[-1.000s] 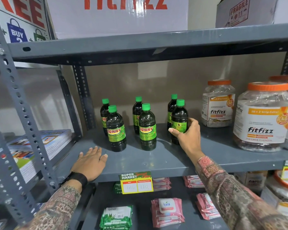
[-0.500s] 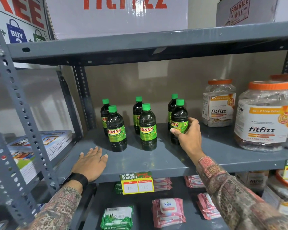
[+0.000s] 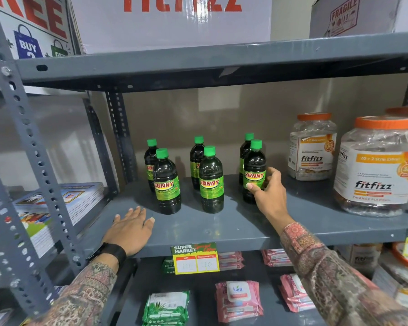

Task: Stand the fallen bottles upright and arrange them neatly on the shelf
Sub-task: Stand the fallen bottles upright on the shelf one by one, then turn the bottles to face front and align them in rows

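Six green-capped Sunny bottles (image 3: 211, 182) on the grey shelf (image 3: 233, 222), all upright, lined up as three pairs: one in front, one right behind it. Front row is the left bottle (image 3: 166, 184), the middle one, and the right bottle (image 3: 253, 175); the back three are partly hidden behind those.

The right hand (image 3: 269, 194) is on the front-right bottle, fingers (image 3: 252, 186) curled around its label and lower body, so it's gripping that one. The left hand (image 3: 131, 229) lies flat, palm down, fingers spread, holding nothing, on the shelf near the front edge, just beside the front-left bottle but not touching it.

To the right, three orange-lidded fitfizz jars (image 3: 377, 168) are visible; the third is cut off by the edge. There's a clear gap between the right pair and the nearest jar (image 3: 312, 149). Lots of bare shelf in front of the bottles down to the lip, where one price tag (image 3: 195, 258) hangs.
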The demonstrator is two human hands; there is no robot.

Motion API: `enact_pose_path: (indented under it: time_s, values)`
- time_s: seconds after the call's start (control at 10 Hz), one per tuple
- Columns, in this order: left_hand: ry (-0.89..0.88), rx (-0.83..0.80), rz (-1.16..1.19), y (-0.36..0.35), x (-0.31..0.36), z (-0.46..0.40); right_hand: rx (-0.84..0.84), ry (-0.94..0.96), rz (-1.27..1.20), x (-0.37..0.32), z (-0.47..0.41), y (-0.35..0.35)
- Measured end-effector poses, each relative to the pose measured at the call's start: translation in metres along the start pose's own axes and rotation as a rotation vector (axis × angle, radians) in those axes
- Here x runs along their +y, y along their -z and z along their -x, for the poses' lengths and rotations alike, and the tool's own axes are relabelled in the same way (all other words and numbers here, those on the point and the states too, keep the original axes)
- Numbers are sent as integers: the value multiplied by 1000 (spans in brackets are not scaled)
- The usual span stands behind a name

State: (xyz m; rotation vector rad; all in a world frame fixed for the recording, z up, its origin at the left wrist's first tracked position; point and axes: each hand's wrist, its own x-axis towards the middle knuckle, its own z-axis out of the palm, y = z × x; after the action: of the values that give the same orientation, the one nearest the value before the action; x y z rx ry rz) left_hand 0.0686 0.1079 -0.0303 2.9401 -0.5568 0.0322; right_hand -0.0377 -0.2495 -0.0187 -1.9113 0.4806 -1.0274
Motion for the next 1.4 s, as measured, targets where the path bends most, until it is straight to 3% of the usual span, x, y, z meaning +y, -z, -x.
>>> enact_pose_path:
  time_s: [0.3, 0.4, 0.5, 0.6, 0.7, 0.8, 0.9, 1.0, 1.1, 1.2, 1.4]
  values:
    - [2, -3, 3, 1, 0, 2, -70, -39, -58, -3, 1, 0]
    - [5, -6, 4, 3, 1, 3, 114, 100, 84, -13, 10, 4]
    - [2, -5, 4, 4, 3, 3, 339, 510, 178, -33, 33, 4]
    - [0, -12, 12, 5, 3, 3, 12, 789, 117, -53, 69, -23]
    - [-4, -15, 10, 4, 0, 1, -394, 762, 166, -69, 102, -60]
    - [-28, 10, 13, 3, -1, -1, -566, 532, 138, -83, 109, -88]
    - [-36, 11, 48, 2, -2, -2, -708, 93, -139, -96, 95, -103]
    - [28, 17, 275, 5, -9, -11, -679, -18, -122, -97, 80, -122]
    - [-12, 36, 924, 25, -1, -19, -646, -32, -139, -95, 71, -140]
    - [-229, 16, 1222, 42, 14, -23, -593, -20, -132, -96, 64, -151]
    - [-284, 45, 1265, 35, 22, -36, -545, 6, -113, -92, 64, -156]
